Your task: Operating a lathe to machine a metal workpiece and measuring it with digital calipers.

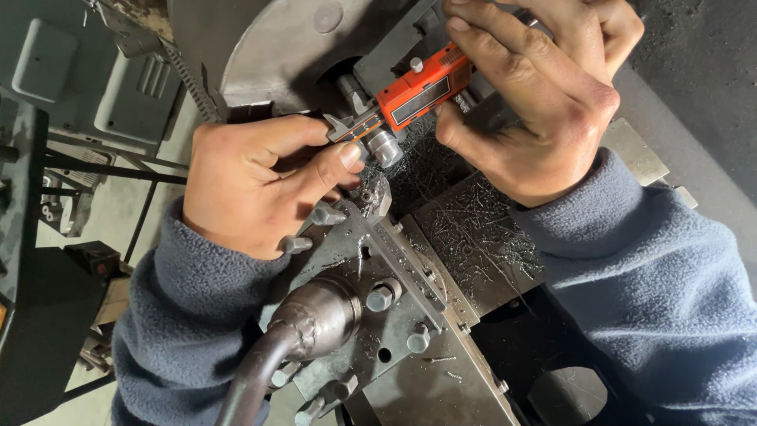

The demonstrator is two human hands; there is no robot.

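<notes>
An orange digital caliper [422, 88] lies across a short steel cylinder [383, 147] that sticks out of a lathe chuck [276, 55]. My right hand [536, 102] grips the caliper's orange body, thumb under it. My left hand [256, 181] pinches the caliper's steel jaws [347, 126] with thumb and fingers, right beside the cylinder. Both sleeves are blue-grey fleece.
Below the hands sits a square tool post [371, 284] with several clamping bolts and a curved handle [272, 355]. Metal chips cover the cross slide [473, 237]. A grey machine housing [87, 71] stands at the upper left, dark floor at the right.
</notes>
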